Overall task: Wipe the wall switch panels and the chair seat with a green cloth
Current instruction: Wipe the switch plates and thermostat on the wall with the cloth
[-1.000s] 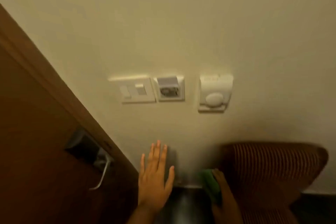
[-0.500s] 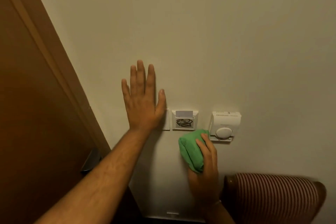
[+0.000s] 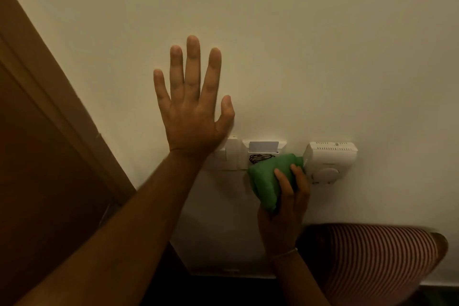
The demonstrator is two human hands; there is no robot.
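- Since cloth came up from below the panels, R hand (image 3: 285, 206) w/ grip pinching green cloth (image 3: 268, 179) now presses key-card panel (image 3: 263, 154), touching thermostat (image 3: 330, 161).
- L hand (image 3: 191, 107) spread flat on wall, covering switch plate (image 3: 229, 156).
- Wiping just begun; chair (image 3: 377, 256) untouched.

The left hand (image 3: 192, 117) is covering most of the light switch (image 3: 229, 156); the green cloth (image 3: 269, 181) is hiding the card holder's (image 3: 263, 154) lower corner, and the frame is cropping the striped chair (image 3: 382, 263).
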